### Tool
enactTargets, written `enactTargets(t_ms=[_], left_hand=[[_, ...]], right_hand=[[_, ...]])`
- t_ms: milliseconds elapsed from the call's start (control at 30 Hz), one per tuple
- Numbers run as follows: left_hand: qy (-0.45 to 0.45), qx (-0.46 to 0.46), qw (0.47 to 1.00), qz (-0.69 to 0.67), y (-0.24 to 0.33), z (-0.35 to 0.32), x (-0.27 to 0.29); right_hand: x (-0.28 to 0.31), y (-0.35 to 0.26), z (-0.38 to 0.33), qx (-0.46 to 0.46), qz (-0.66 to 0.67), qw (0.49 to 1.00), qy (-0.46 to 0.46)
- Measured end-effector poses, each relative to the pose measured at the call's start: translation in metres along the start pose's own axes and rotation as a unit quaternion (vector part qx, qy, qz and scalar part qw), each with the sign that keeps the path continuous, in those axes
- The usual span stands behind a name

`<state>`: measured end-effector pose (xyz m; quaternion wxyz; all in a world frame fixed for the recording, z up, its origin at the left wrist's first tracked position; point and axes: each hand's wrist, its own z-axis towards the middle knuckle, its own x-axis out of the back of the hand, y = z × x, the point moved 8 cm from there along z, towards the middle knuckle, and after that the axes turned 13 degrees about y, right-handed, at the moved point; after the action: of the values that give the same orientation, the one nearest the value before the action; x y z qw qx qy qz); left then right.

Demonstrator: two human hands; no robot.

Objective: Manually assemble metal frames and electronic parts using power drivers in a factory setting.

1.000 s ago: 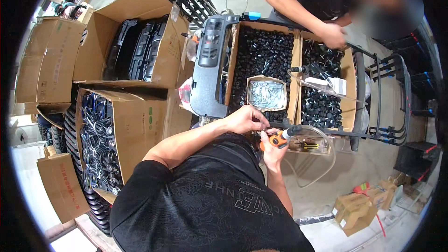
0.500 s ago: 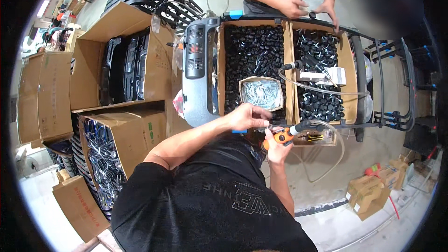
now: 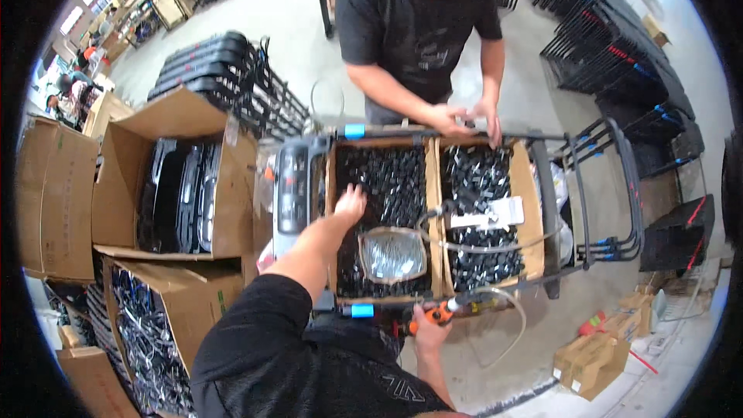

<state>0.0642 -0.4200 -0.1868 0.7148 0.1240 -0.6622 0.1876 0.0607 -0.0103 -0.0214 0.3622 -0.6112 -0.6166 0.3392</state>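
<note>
My left hand (image 3: 351, 206) is stretched forward over the left compartment, which holds a heap of small black plastic parts (image 3: 391, 179). Its fingers reach down at the heap's left side and look slightly apart; whether they touch a part is hard to make out. Close to my body, by the front rail, my right hand (image 3: 429, 330) is closed around an orange-and-black power screwdriver (image 3: 441, 314). The tool points to the right, with a clear hose (image 3: 517, 306) near its front end. A carton of silver screws (image 3: 392, 255) sits on the black parts, nearer to me than my left hand.
Black knobs with metal studs (image 3: 484, 262) fill the right compartment, with a white box (image 3: 495, 214) on top. Across the rack, a person's hands (image 3: 468, 120) handle a small dark part. Open cardboard boxes (image 3: 174, 178) stand at left; a black tube frame (image 3: 611, 193) juts out at right.
My left hand has left the screwdriver's side and reached forward into the black parts. My right hand still grips the tool. The view has tilted up, showing more of the person opposite.
</note>
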Motion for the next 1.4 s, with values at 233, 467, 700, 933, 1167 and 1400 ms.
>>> enactTargets(t_ms=[233,467,700,933,1167,1400], left_hand=[[0.051,-0.027,0.995,-0.077,0.012,-0.019,-0.015],[-0.058,0.123,0.975,-0.175,0.006,-0.013,0.000],[-0.009,0.122,0.975,-0.183,0.007,-0.027,0.016],[-0.153,0.200,0.943,-0.219,0.012,-0.038,0.017],[-0.102,0.144,0.962,-0.207,0.016,-0.036,0.024],[0.042,0.209,0.932,-0.294,0.013,-0.043,0.052]], right_hand=[[-0.015,-0.025,-0.015,0.000,-0.002,1.000,-0.005],[-0.026,-0.033,-0.023,0.011,0.046,0.998,-0.033],[-0.019,-0.048,-0.038,0.104,0.036,0.990,-0.092],[-0.004,-0.020,-0.035,0.063,-0.061,0.986,-0.142],[-0.005,-0.035,-0.054,0.172,-0.059,0.980,-0.080],[0.000,-0.028,-0.072,0.153,-0.024,0.985,-0.074]])
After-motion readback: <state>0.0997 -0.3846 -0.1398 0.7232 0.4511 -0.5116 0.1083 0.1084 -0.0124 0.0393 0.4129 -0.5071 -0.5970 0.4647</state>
